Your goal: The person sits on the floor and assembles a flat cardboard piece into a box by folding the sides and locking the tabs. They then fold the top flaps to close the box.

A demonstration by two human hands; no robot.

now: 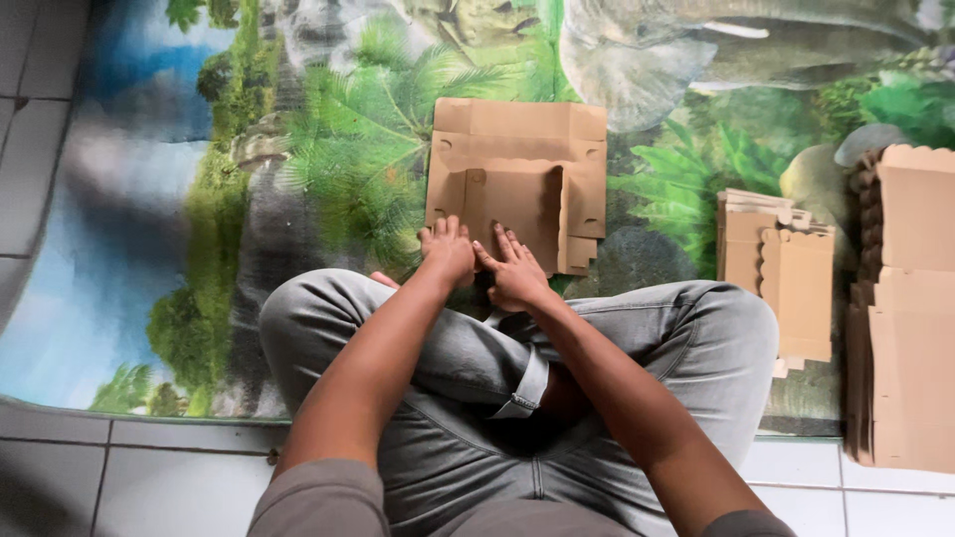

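Observation:
A flat brown cardboard box blank (517, 179), partly folded, lies on the mat in front of my crossed legs. My left hand (448, 249) presses down on its near edge with fingers together. My right hand (515, 270) lies beside it, fingers spread flat on the same near flap. Neither hand grips anything; both rest palm-down on the cardboard.
A printed jungle mat (199, 199) covers the tiled floor (149, 467). To the right lie a small pile of folded cardboard pieces (786, 268) and a taller stack of flat cardboard blanks (910, 308). My knees in grey trousers (716, 338) sit close to the cardboard.

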